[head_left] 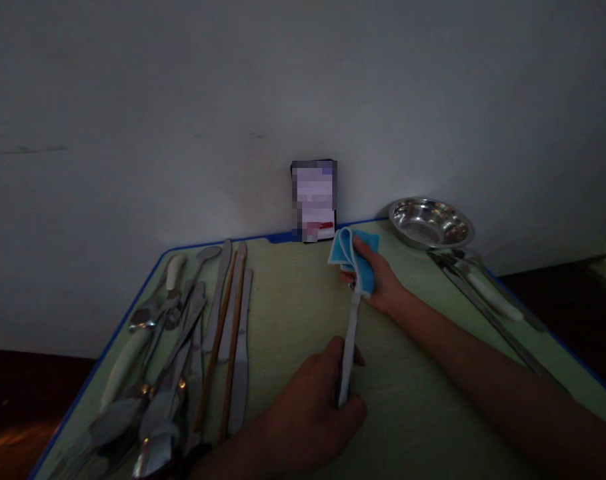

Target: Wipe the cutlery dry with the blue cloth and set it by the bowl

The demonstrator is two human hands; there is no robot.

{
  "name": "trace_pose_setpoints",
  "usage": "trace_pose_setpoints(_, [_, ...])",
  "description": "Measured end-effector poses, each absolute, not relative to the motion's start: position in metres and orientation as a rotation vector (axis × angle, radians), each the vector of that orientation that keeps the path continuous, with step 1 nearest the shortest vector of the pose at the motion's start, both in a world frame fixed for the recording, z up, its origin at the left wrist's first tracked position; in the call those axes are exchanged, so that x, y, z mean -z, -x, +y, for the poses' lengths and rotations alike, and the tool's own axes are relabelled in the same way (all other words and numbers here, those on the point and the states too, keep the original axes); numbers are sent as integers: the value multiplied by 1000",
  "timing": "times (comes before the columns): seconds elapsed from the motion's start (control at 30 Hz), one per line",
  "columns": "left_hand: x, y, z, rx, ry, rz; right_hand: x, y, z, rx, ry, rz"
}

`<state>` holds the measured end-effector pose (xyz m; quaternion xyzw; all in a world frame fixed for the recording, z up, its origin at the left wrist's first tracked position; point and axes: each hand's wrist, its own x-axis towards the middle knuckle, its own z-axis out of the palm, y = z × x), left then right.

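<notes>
From the head camera, a pale green desk [293, 313] with a faintly grained top and a thin blue rim stands against a plain white wall. Near the middle of the desk the left hand [313, 413] is curled closed around the lower end of a long, flat, dull-silver table knife [351, 333], thumb lying across it. The blade runs up and away towards the far edge. There the right hand [383, 283] pinches a soft, folded blue cloth [353, 257] shut around the knife's upper end, which is hidden inside the fabric. Along the left edge lies a loose row of shiny metal cutlery [173, 347]: spoons, flat knives and some pale-handled pieces, with two slim wooden chopsticks [227, 333] among them. At the far right corner sits a round, shallow steel bowl [430, 223], and long metal utensils [483, 293] stretch from beside it along the right edge. A small dark-framed rectangle [314, 200], blurred, leans upright against the wall at the far edge.
</notes>
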<state>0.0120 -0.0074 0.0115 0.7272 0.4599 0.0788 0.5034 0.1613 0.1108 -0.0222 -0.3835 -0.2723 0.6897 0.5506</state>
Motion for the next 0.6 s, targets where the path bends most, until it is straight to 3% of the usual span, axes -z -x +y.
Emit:
trace_pose_setpoints(0.3, [-7, -10, -8, -233, -1760, 1099, 19, -164, 112, -1736, 1002, -458])
trace_pose_setpoints(0.6, [-3, -8, -6, -279, -1709, 1058, 22, -165, 115, -1810, 748, -559])
